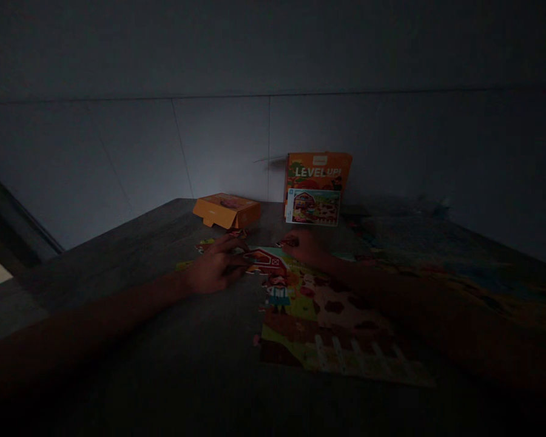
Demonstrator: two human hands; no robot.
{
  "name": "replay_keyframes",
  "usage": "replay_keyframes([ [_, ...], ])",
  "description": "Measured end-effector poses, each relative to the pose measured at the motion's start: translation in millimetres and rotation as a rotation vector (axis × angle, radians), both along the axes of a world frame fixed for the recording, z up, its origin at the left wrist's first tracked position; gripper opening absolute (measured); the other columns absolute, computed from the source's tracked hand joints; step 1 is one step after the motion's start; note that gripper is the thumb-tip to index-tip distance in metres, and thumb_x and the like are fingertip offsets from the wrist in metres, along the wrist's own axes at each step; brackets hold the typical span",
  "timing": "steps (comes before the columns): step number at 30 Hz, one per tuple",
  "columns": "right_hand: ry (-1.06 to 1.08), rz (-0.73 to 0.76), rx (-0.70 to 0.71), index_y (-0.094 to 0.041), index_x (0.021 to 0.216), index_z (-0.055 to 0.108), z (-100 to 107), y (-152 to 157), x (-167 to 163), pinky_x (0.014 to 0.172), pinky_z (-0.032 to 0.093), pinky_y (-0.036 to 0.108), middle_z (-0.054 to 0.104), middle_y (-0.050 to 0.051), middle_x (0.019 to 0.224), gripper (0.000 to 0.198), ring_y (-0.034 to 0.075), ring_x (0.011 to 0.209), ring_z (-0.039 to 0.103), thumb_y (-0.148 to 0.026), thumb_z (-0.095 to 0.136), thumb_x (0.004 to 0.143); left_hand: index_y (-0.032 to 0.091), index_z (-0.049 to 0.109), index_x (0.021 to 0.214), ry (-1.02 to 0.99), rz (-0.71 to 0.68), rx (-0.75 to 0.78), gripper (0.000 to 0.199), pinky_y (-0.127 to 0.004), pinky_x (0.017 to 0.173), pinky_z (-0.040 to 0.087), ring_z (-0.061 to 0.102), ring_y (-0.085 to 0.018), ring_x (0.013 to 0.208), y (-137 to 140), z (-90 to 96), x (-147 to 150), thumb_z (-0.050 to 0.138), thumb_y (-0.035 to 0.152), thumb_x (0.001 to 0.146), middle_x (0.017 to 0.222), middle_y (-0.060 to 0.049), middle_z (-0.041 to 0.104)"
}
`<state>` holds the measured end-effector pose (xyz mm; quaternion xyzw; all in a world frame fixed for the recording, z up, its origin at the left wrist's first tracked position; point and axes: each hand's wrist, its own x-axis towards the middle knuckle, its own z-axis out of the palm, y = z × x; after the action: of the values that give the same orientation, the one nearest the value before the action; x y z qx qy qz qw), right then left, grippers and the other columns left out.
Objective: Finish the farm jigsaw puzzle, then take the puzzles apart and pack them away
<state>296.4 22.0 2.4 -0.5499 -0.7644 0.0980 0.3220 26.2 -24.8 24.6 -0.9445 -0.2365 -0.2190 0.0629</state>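
Puzzle (332,312): lying partly assembled, spreading from centre to lower right of the frame
Left hand (215,267): reaching in left of centre, fingers half open, tips resting by the barn part (268,260); cannot tell whether gripping
Right hand (308,247): pinching a dark red piece (289,241) at centre, near the puzzle's far edge
Orange carton (227,210): lying upper left of centre
LEVEL UP! box (318,172): standing upper right of centre, picture card (316,207) showing in front
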Motion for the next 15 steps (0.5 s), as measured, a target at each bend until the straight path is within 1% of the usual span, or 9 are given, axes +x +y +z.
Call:
replay_keyframes([
  [3, -0.011, 0.051, -0.001, -0.018, 0.095, 0.070, 0.1, -1.5, -1.3, 0.073, 0.048, 0.026, 0.072, 0.005, 0.093, 0.022, 0.018, 0.083, 0.066, -0.024, 0.068, 0.074, 0.021, 0.073, 0.104, -0.007, 0.007, 0.014, 0.025, -0.051, 0.104, 0.040, 0.050, -0.028, 0.115, 0.9, -1.1, -0.5, 0.054, 0.020, 0.089, 0.113, -0.010, 0.059],
  [5, -0.010, 0.083, -0.007, -0.017, 0.100, 0.068, 0.1, -2.3, -1.3, 0.073, 0.049, 0.027, 0.072, 0.006, 0.093, 0.027, 0.018, 0.082, 0.065, -0.022, 0.069, 0.074, 0.021, 0.072, 0.106, -0.009, 0.010, 0.014, 0.025, -0.051, 0.103, 0.042, 0.050, -0.028, 0.115, 1.2, -1.5, -0.9, 0.054, 0.020, 0.089, 0.114, -0.010, 0.059],
  [7, -0.021, 0.137, 0.017, -0.016, 0.103, 0.067, 0.5, -4.3, -1.4, 0.072, 0.048, 0.028, 0.071, 0.006, 0.090, 0.031, 0.018, 0.080, 0.065, -0.023, 0.070, 0.073, 0.021, 0.072, 0.106, -0.012, 0.004, 0.012, 0.026, -0.051, 0.103, 0.042, 0.050, -0.028, 0.115, 1.1, -1.4, -1.1, 0.054, 0.019, 0.089, 0.113, -0.010, 0.059],
  [9, -0.048, 0.216, 0.074, -0.015, 0.103, 0.067, 1.5, -7.5, -1.8, 0.071, 0.048, 0.029, 0.070, 0.006, 0.087, 0.031, 0.018, 0.076, 0.063, -0.023, 0.070, 0.073, 0.021, 0.073, 0.105, -0.019, 0.000, 0.014, 0.025, -0.051, 0.103, 0.042, 0.050, -0.028, 0.116, 0.6, -1.0, -0.9, 0.054, 0.018, 0.088, 0.113, -0.010, 0.059],
  [11, -0.081, 0.313, 0.143, -0.014, 0.102, 0.067, 3.1, -11.3, -2.5, 0.071, 0.047, 0.029, 0.068, 0.007, 0.090, 0.029, 0.018, 0.075, 0.062, -0.022, 0.069, 0.074, 0.021, 0.073, 0.103, -0.024, 0.004, 0.013, 0.025, -0.050, 0.101, 0.043, 0.050, -0.028, 0.115, 0.0, -0.5, -0.5, 0.053, 0.018, 0.088, 0.113, -0.010, 0.059],
  [13, -0.107, 0.393, 0.202, -0.013, 0.101, 0.066, 5.0, -15.7, -4.1, 0.073, 0.046, 0.030, 0.067, 0.009, 0.094, 0.028, 0.018, 0.077, 0.062, -0.021, 0.068, 0.074, 0.019, 0.074, 0.101, -0.018, 0.010, 0.006, 0.024, -0.048, 0.100, 0.044, 0.051, -0.027, 0.113, -0.4, -0.1, 0.0, 0.053, 0.019, 0.089, 0.112, -0.011, 0.059],
  [15, -0.129, 0.463, 0.251, -0.013, 0.101, 0.066, 7.1, -21.7, -6.9, 0.074, 0.045, 0.030, 0.067, 0.009, 0.094, 0.029, 0.019, 0.079, 0.061, -0.024, 0.068, 0.075, 0.019, 0.074, 0.101, -0.011, 0.013, 0.000, 0.025, -0.048, 0.100, 0.043, 0.051, -0.027, 0.111, -0.4, 0.1, 0.3, 0.052, 0.019, 0.089, 0.110, -0.011, 0.059],
])
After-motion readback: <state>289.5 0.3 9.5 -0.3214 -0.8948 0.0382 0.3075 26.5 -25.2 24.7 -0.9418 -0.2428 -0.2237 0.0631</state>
